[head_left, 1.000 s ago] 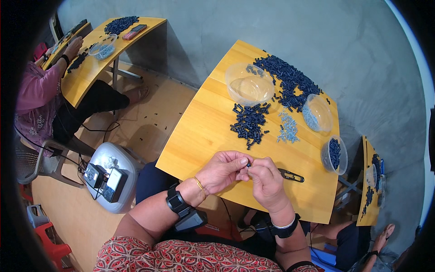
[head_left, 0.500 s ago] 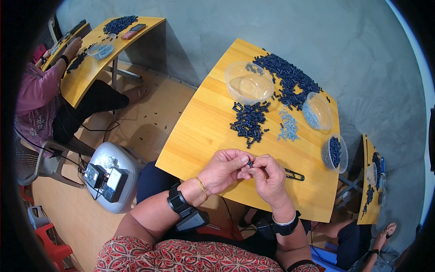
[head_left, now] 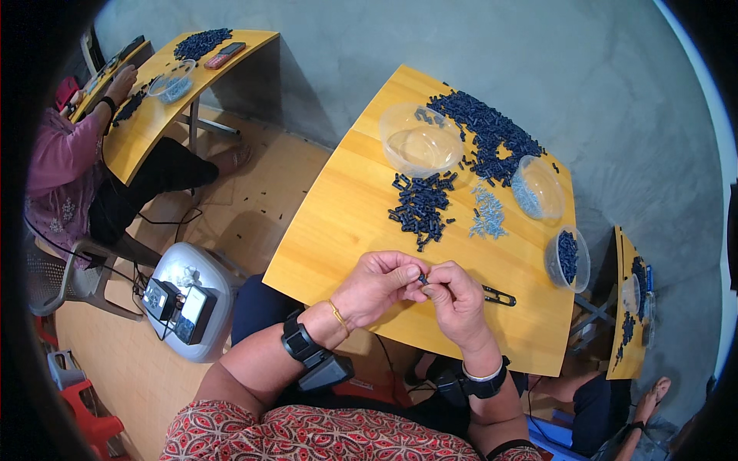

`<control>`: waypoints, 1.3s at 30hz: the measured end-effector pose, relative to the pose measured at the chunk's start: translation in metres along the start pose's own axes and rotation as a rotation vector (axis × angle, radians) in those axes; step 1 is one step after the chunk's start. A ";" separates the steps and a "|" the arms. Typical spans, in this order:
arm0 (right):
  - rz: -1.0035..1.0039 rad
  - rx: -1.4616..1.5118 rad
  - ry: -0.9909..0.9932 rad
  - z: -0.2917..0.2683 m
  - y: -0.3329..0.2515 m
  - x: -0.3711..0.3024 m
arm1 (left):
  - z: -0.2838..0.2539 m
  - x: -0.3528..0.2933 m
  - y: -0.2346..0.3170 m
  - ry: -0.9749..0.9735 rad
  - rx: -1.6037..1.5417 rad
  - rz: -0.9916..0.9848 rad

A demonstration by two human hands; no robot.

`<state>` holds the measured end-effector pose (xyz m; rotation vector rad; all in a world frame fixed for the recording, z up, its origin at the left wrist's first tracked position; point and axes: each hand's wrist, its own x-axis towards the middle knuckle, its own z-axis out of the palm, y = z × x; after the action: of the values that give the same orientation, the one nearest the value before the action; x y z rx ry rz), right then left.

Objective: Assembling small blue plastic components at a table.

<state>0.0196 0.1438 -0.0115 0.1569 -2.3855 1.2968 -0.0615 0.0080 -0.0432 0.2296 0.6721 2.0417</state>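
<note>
Above the near edge of the wooden table (head_left: 323,238), my left hand (head_left: 373,288) and right hand (head_left: 455,300) meet fingertip to fingertip. Pinched between them is a small dark plastic piece (head_left: 423,279), mostly covered by the fingers. Each hand is closed on it with thumb and index finger. Just right of my right hand lies a flat black slotted tool (head_left: 501,296). Beyond my hands is a loose heap of short dark plastic pieces (head_left: 420,211). Beside that heap lies a patch of tiny silvery-blue pieces (head_left: 487,215), too small to name surely.
Behind the heap stands a large clear bowl (head_left: 390,156); a bigger dark pile (head_left: 492,129) spreads along the far edge. At right are a bowl of silvery pieces (head_left: 553,192) and a bowl of dark pieces (head_left: 582,260). Another person (head_left: 65,154) works at a table left.
My fingers have shifted very slightly around the dark piece, which shows a little differently between them. The things on the table stay where they were.
</note>
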 end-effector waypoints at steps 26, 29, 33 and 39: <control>-0.090 -0.072 -0.086 -0.011 0.003 0.005 | -0.002 0.001 0.005 0.026 0.190 -0.012; -0.060 -0.044 -0.058 -0.011 0.002 0.005 | -0.003 0.000 0.005 0.001 0.161 -0.009; -0.039 -0.076 -0.060 -0.013 0.001 0.005 | -0.001 0.000 0.005 0.040 0.181 0.008; -0.052 -0.114 -0.082 -0.012 0.000 0.005 | 0.000 -0.001 0.007 0.058 0.301 0.042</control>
<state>0.0185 0.1539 -0.0037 0.2408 -2.4997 1.1482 -0.0662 0.0043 -0.0386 0.3623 1.0186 1.9869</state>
